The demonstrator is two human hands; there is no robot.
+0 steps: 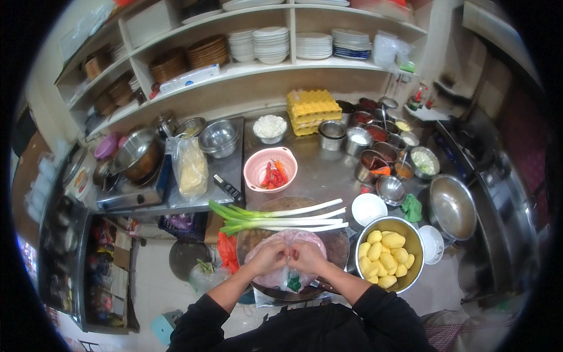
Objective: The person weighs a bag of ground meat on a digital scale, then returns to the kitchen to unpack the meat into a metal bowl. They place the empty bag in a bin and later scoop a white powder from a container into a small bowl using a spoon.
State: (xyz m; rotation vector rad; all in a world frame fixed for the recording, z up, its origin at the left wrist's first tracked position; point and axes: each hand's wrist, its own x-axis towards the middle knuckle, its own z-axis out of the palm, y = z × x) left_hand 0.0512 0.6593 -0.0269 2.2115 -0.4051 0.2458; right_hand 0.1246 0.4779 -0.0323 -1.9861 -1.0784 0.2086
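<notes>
My left hand [270, 256] and my right hand [305, 256] meet fingertip to fingertip over a plastic bag [264, 281] that looks filled with pale pink meat. Both pinch the bag's plastic at its middle. Green printing shows on the bag's near side. Beneath it lies a round wooden chopping board [336, 246]. Several leeks [303, 214] stretch across the board's far part, green ends to the left. A handle, perhaps a knife's, partly shows under my right forearm [327, 287].
Right of the board stands a metal pot of peeled potatoes [387, 259]. Beyond the leeks are a pink colander [252, 169] with red peppers, a white bowl [369, 210] and yellow egg trays [313, 110]. Seasoning pots [358, 140] crowd the back right. A gas stove [132, 198] sits left.
</notes>
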